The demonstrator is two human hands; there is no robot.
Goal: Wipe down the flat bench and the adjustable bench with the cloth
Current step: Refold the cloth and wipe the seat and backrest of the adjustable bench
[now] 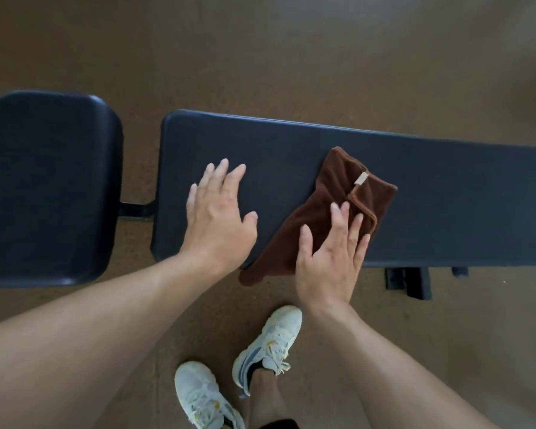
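Both hands lie flat-fingered, the left hand on the bench pad, the right hand pressing the brown cloth; wiping seems underway, and next calls for sweeping rightward.

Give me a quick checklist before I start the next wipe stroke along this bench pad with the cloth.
1. Right hand flat on the brown cloth: ok.
2. Cloth fully on the long pad: not ok, one corner hangs off the near edge.
3. Left hand bracing on the pad, clear of the cloth: ok.
4. Path to the right along the pad free of objects: ok.
5. Cloth damp enough: cannot tell.
6. Separate seat pad already wiped: cannot tell.
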